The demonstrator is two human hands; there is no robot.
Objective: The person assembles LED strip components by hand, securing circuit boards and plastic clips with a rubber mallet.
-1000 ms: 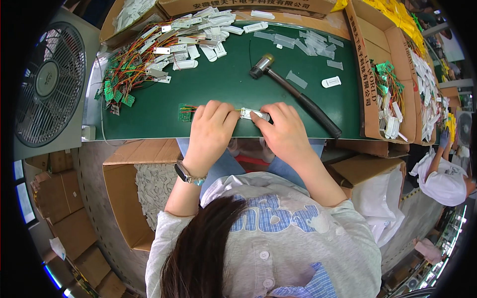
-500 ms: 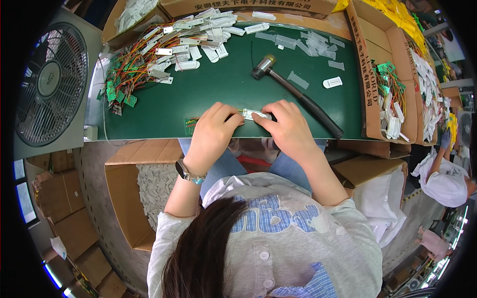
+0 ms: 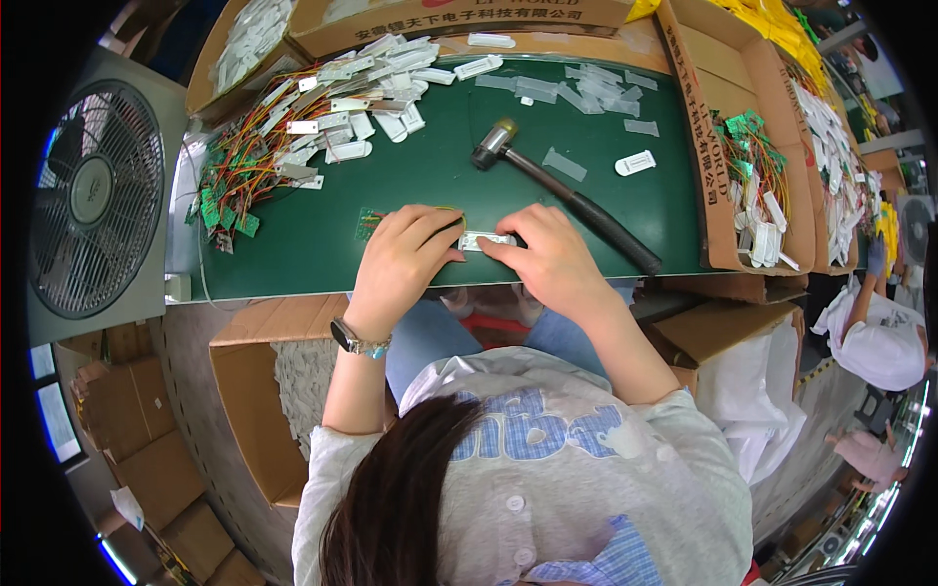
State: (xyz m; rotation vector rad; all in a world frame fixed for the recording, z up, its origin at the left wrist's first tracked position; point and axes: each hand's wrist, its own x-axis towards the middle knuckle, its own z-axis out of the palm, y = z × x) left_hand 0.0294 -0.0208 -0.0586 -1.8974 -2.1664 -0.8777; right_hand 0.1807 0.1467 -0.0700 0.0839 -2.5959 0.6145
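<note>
Near the front edge of the green table, a small white plastic casing (image 3: pixel 486 240) lies between my two hands. My left hand (image 3: pixel 405 252) is closed on its left end, fingers curled and thumb at the lower side. Closed on the other end is my right hand (image 3: pixel 552 249), its thumb pressing the casing's face. A green circuit board (image 3: pixel 368 224) lies just left of my left hand, partly covered by it. A thin yellow wire shows at my left fingertips; where it joins the casing is hidden. Beyond my right hand lies a black-handled hammer (image 3: pixel 572 198).
A heap of wired white strips with green boards (image 3: pixel 283 146) covers the table's far left. Clear plastic pieces (image 3: pixel 596 90) and one white casing (image 3: pixel 635 163) lie beyond the hammer. Cardboard boxes (image 3: pixel 696 146) line the right and back; a fan (image 3: pixel 93 200) stands left.
The whole view has shifted slightly. Both hands stay on the white casing, and my right fingers have moved a little along it. The yellow wire now arches higher beside my left fingers.
</note>
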